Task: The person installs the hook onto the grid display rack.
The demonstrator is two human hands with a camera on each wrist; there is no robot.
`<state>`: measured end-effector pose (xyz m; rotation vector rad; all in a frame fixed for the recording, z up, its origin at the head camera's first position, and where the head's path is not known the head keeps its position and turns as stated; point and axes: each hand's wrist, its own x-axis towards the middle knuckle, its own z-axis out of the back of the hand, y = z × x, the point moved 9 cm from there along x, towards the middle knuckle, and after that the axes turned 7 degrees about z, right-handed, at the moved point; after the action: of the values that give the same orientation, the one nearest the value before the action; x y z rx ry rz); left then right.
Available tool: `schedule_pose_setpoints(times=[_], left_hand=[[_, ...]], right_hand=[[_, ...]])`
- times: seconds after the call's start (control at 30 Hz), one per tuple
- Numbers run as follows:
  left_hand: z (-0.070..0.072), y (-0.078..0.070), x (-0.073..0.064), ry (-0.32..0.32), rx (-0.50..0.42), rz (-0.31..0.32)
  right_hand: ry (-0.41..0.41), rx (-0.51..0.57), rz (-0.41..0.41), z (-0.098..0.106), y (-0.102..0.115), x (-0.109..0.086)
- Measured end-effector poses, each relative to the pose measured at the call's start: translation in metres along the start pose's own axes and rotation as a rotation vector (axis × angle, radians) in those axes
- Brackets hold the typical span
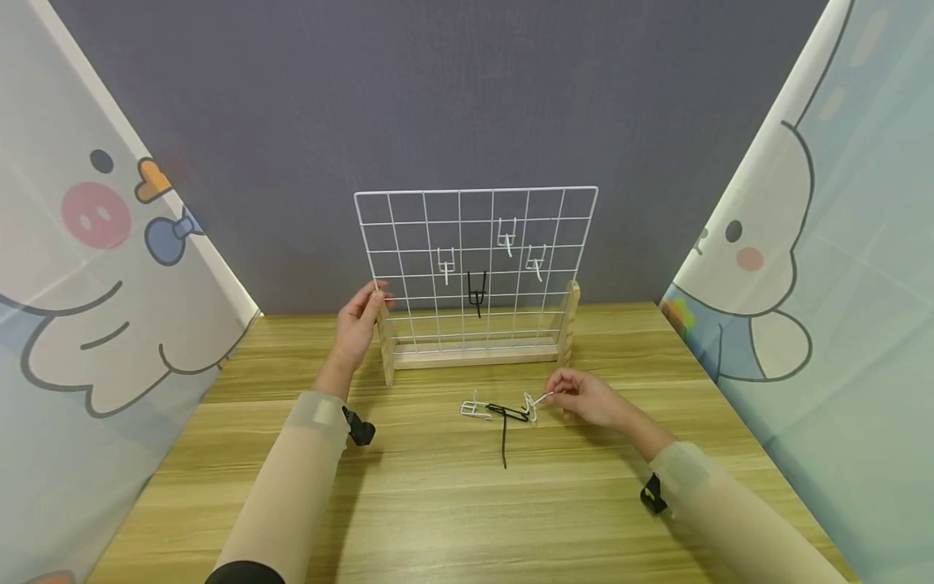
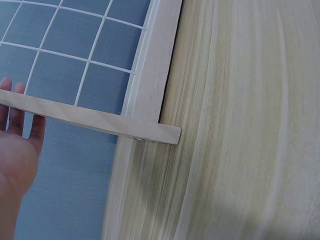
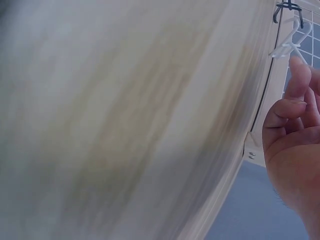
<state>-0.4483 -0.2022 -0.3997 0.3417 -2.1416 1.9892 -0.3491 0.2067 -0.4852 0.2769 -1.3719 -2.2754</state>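
A white wire grid panel (image 1: 477, 191) stands upright in a wooden stand (image 1: 474, 357). My left hand (image 1: 357, 318) grips the stand's left wooden post (image 2: 75, 112), with fingertips showing past the post in the left wrist view. Low over the table, my right hand (image 1: 587, 396) pinches the prong of a white wire hook (image 3: 292, 46) between thumb and finger. Just left of that hook lie a black hook (image 1: 504, 438) with a long prong and another white hook (image 1: 476, 409). On the grid hang several hooks, including a black one (image 1: 477, 297) and a white one (image 1: 507, 235).
The wood-grain table (image 1: 430, 519) runs back to a dark grey panel (image 1: 467, 97). Cartoon-printed curtains stand on the left (image 1: 109, 308) and the right (image 1: 824, 438). The stand's right post (image 1: 569, 320) rises behind my right hand.
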Motion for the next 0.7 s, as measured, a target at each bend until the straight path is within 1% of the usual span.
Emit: schedule_pose_setpoints(times=[0.3,0.43,0.7], left_hand=[[0.0008,-0.0001,-0.0003,-0.004,-0.013,-0.006],[0.0002,0.0003,-0.0003,0.002,-0.03,0.002],[-0.0006,0.001,0.0004,0.012,-0.021,0.014]], right_hand=[[0.002,-0.021,-0.01,0.0052,-0.004,0.0007],[-0.003,-0.02,-0.007,0.0073,-0.0061,0.001],[-0.005,-0.007,-0.006,0.0091,-0.0062,0.001]])
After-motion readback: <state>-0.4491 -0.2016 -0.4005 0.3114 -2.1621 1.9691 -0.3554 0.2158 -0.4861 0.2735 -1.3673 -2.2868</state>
